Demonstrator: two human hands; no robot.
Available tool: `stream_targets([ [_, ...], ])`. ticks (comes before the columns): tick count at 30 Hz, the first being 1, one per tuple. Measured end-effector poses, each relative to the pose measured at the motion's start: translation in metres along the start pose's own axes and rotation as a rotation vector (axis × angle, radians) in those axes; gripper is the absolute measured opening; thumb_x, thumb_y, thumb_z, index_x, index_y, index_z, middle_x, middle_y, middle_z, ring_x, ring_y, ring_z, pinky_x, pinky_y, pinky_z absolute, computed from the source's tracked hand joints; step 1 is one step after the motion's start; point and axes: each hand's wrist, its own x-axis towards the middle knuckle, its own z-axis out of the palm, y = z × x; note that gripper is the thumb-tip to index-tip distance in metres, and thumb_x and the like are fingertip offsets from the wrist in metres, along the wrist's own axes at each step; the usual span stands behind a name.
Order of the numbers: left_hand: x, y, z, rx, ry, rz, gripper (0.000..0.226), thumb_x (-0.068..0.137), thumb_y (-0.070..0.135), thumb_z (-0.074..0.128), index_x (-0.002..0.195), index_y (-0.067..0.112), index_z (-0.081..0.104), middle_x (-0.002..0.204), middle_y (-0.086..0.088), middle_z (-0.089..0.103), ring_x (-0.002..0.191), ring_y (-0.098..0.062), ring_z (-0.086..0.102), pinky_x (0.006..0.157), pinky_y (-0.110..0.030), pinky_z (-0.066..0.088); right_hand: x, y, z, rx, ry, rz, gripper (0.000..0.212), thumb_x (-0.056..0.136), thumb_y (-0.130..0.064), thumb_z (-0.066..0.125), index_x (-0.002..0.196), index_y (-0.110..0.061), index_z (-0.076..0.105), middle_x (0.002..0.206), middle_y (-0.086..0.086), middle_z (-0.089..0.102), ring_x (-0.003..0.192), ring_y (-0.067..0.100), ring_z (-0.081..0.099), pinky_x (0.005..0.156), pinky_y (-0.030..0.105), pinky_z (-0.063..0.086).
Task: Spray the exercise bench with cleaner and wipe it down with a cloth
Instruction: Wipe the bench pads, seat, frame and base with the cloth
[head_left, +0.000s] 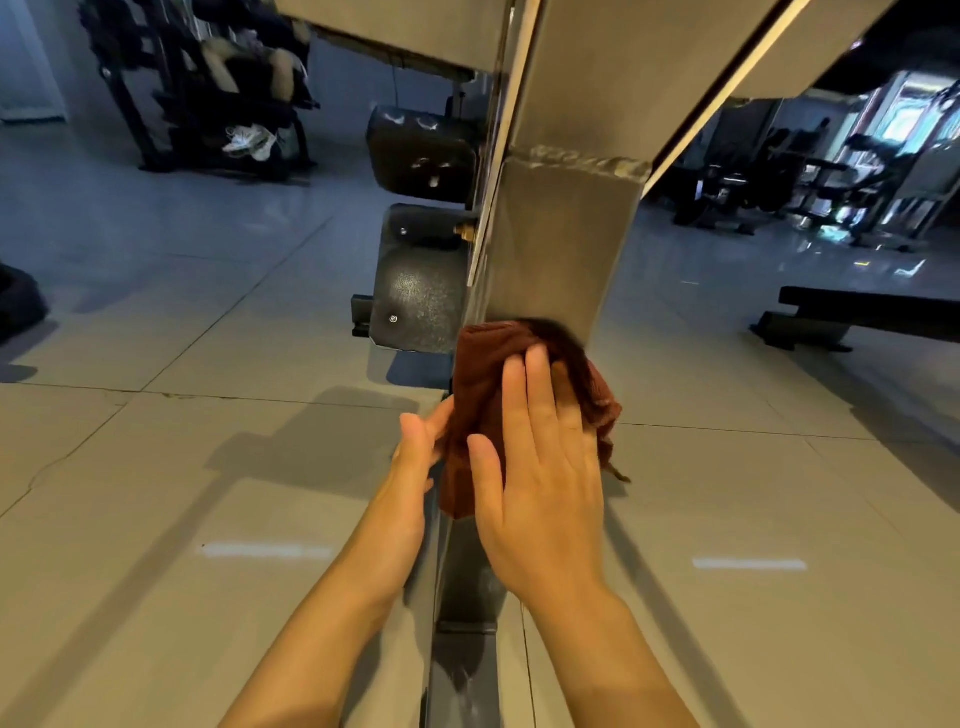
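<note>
On a tiled gym floor (171, 467), a person presses a rust-brown cloth (483, 374) against the grey metal frame (561, 244) of an exercise bench, seen from directly above through a head-worn camera. Right hand (540, 483) lies flat on the cloth with fingers straight and close together, palm down, pushing the fabric against the lower part of the upright post. Left hand (415, 447) reaches in from the side, its fingertips touching the cloth's left edge with fingers extended rather than curled round it. Part of the cloth bunches out to the right of the post, its upper edge blurred. Below the hands, a dark floor rail (467, 613) of the frame runs toward the bottom edge between both bare forearms. Left of the post, black padded cushions (421, 280) are bolted to the machine. Farther back, a dark rack (208, 83) holds a pair of white trainers (249, 141), and a low black bench (852, 317) stands well apart at right.
</note>
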Motion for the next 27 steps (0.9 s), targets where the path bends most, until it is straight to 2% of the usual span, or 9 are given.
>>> stream_targets([
  [3,0.004,-0.002,0.002,-0.007,0.034,-0.021,0.054,0.084,0.060,0.007,0.123,0.052,0.045,0.112,0.048,0.053,0.112,0.028,0.041,0.092,-0.004,0.029,0.043,-0.002,-0.024,-0.002,0.066,-0.076,0.062,0.096,-0.034,0.043,0.152,-0.012,0.026,0.159,0.001,0.021,0.145,0.021,0.020,0.116,0.042,0.020],
  [6,0.005,-0.004,0.002,-0.027,0.047,-0.009,0.065,0.083,0.061,0.006,0.127,0.044,0.051,0.120,0.035,0.058,0.115,0.022,0.044,0.099,-0.011,0.026,0.083,-0.005,-0.030,0.003,0.164,-0.087,0.061,0.097,-0.033,0.046,0.152,-0.012,0.028,0.160,0.008,0.024,0.147,0.022,0.014,0.120,0.043,0.010],
  [8,0.004,-0.005,0.003,-0.036,0.055,-0.016,0.069,0.082,0.063,0.007,0.128,0.040,0.053,0.122,0.031,0.059,0.118,0.019,0.044,0.101,-0.013,0.027,0.079,-0.002,-0.018,-0.023,0.199,-0.078,0.062,0.098,-0.032,0.048,0.152,-0.012,0.026,0.159,0.009,0.024,0.148,0.023,0.014,0.121,0.044,0.009],
  [12,0.011,0.002,0.004,-0.062,0.095,-0.033,0.057,0.078,0.064,0.011,0.119,0.048,0.048,0.110,0.038,0.062,0.104,0.022,0.052,0.084,-0.001,0.038,0.025,0.010,0.012,-0.008,0.102,-0.025,0.062,0.094,-0.034,0.047,0.148,-0.013,0.025,0.155,0.006,0.022,0.142,0.027,0.020,0.116,0.043,0.019],
  [15,0.018,0.005,0.003,-0.080,0.148,-0.050,0.053,0.091,0.056,0.006,0.113,0.044,0.052,0.125,0.019,0.063,0.100,0.010,0.058,0.093,-0.005,0.037,0.002,0.007,0.011,0.013,0.036,-0.002,0.061,0.093,-0.036,0.044,0.148,-0.015,0.027,0.153,0.002,0.024,0.138,0.026,0.025,0.110,0.042,0.023],
  [18,0.013,0.010,0.007,0.005,0.211,0.086,0.058,0.092,0.069,0.017,0.123,0.040,0.057,0.127,0.021,0.058,0.116,0.011,0.050,0.085,0.003,0.035,0.022,0.012,-0.013,0.038,0.081,-0.069,0.060,0.094,-0.036,0.047,0.148,-0.014,0.033,0.153,0.002,0.028,0.140,0.025,0.025,0.110,0.041,0.024],
  [22,0.013,0.033,0.008,-0.044,0.230,0.199,0.055,0.089,0.070,0.027,0.128,0.040,0.052,0.122,0.024,0.060,0.114,0.013,0.051,0.083,0.003,0.036,0.091,0.014,-0.040,0.031,0.242,-0.161,0.054,0.096,-0.034,0.051,0.144,-0.009,0.044,0.151,0.008,0.032,0.138,0.029,0.025,0.116,0.032,0.018],
  [24,0.014,0.042,0.012,-0.084,0.223,0.208,0.055,0.086,0.061,0.025,0.128,0.038,0.052,0.118,0.022,0.062,0.110,0.012,0.054,0.080,0.002,0.038,0.100,0.017,-0.038,-0.024,0.282,-0.234,0.051,0.097,-0.032,0.053,0.144,-0.012,0.046,0.147,0.006,0.027,0.138,0.029,0.025,0.116,0.037,0.020],
  [27,0.010,0.040,0.018,-0.067,0.225,0.218,0.047,0.085,0.056,0.024,0.120,0.042,0.052,0.116,0.026,0.060,0.108,0.016,0.054,0.077,0.003,0.038,0.076,0.029,-0.019,-0.056,0.246,-0.308,0.047,0.099,-0.031,0.051,0.143,-0.016,0.043,0.148,0.008,0.027,0.137,0.030,0.028,0.110,0.045,0.030],
])
